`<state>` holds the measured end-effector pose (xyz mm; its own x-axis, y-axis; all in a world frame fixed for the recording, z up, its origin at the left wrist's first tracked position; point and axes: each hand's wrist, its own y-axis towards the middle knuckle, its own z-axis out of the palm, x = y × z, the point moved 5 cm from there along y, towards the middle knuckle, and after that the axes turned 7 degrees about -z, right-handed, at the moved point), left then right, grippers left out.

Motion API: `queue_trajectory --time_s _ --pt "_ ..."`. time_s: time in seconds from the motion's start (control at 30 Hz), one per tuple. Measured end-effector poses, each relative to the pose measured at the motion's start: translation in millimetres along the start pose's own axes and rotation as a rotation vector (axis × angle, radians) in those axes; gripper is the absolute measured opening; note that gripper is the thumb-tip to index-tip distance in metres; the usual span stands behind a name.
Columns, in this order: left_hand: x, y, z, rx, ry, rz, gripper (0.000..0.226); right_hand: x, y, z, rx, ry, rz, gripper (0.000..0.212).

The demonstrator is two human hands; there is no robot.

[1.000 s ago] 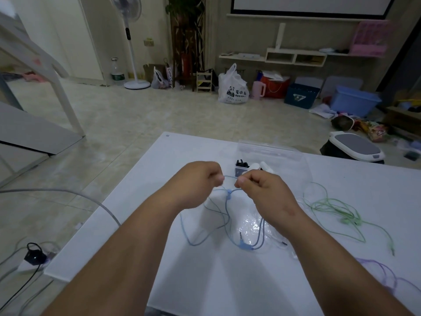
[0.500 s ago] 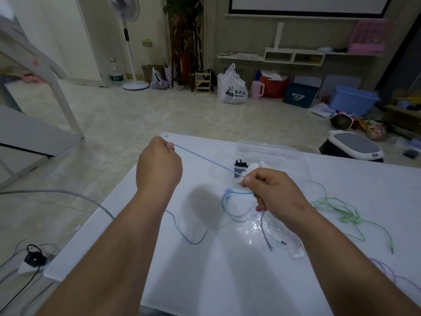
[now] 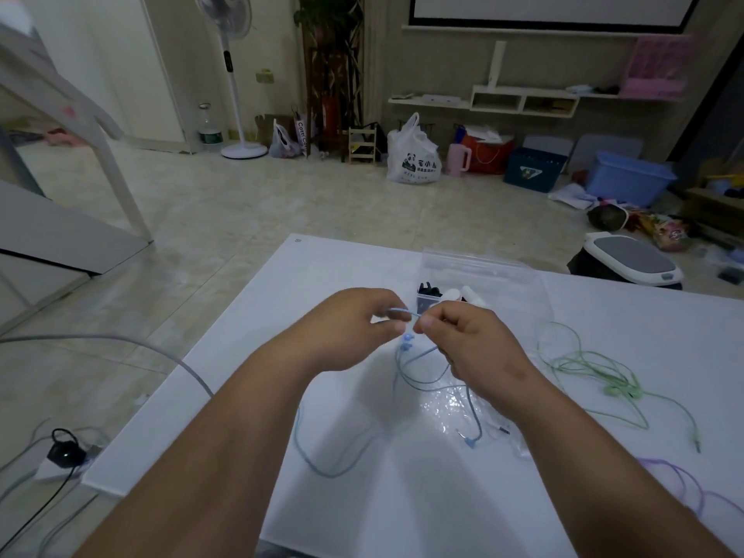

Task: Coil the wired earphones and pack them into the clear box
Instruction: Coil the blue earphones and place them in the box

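Working over a white table that's got decent room. The far edge is just past the clear box, and the left edge slants off toward the floor, where a grey cable and a power strip sit. The left half of the tabletop is mostly bare. The right side is busier, with green earphones sprawled out loose and purple earphones down by the near right corner.

Both hands are up over the middle of the table, nearly touching. The left hand is pinching the thin cord of the blue earphones at its fingertips, and the right hand pinches the same cord right beside it, so only a short bit spans between them. The two buds hang just under that gap. The rest of the cord droops onto the table: one slack loop runs under the left forearm, well in from the edge, and the plug end lies on a crinkly plastic wrapper below the right wrist.

The box sits right behind the knuckles. It has some small black and white stuff in it, can't tell what.
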<state>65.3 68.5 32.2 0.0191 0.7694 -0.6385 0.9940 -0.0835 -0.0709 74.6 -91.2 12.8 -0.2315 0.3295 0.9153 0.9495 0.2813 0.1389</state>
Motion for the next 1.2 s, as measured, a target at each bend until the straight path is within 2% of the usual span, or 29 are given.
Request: queue_trajectory --time_s 0.03,0.23,0.4,0.73,0.83,0.9,1.07,1.13,1.2 --pt "-2 0 0 -0.011 -0.043 -0.001 0.011 0 0 0 -0.007 0.022 0.007 0.017" --pt "2 0 -24 -0.249 -0.381 -0.058 0.021 5 -3 -9 -0.011 0.149 0.033 0.018" --pt "15 0 -35 -0.452 -0.528 -0.173 0.019 4 -3 -5 0.065 0.182 0.055 0.016" --pt "38 -7 -55 -0.793 -0.62 -0.339 0.016 2 -3 -10 0.054 0.113 0.084 0.015" --pt "48 -10 -59 -0.837 -0.526 -0.421 0.017 -2 -2 -13 0.012 0.017 0.063 0.016" --pt "52 -9 -62 -0.8 -0.362 -0.449 0.016 -4 0 -15 -0.039 -0.027 0.029 0.018" --pt "53 7 -34 -0.331 0.193 -0.511 0.015 -1 1 -9 -0.061 -0.026 -0.028 0.019" --pt "53 7 -22 -0.217 0.361 -0.495 0.014 0 1 -5 -0.048 -0.041 -0.04 0.019" --pt "52 8 -11 -0.15 0.446 -0.399 0.05 0 0 -2 -0.033 -0.056 -0.039 0.018"
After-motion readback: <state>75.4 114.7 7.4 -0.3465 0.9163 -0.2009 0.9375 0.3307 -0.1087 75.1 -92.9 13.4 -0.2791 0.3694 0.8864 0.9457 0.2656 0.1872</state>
